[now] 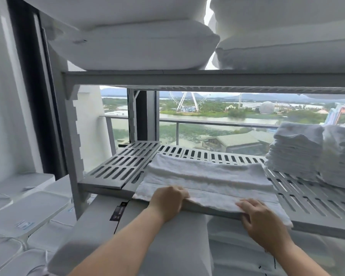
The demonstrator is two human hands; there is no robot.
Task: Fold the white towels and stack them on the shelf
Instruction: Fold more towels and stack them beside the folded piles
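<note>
While clutching the near hem of the white towel [203, 176] with left hand [168, 198] and right hand [262, 217], faces its long axis running left-right along the near edge of the shelf [307, 198]; probably folds away next.

left hand [167, 198]: fingertips tucked out of sight under the towel [205, 176] fold at the shelf [118, 166] front edge | second towel stack [341, 156] at the shelf's right end runs out of view | pillows [135, 42] above cropped at the top | black tag [117, 213] below the front edge too small to read
</note>
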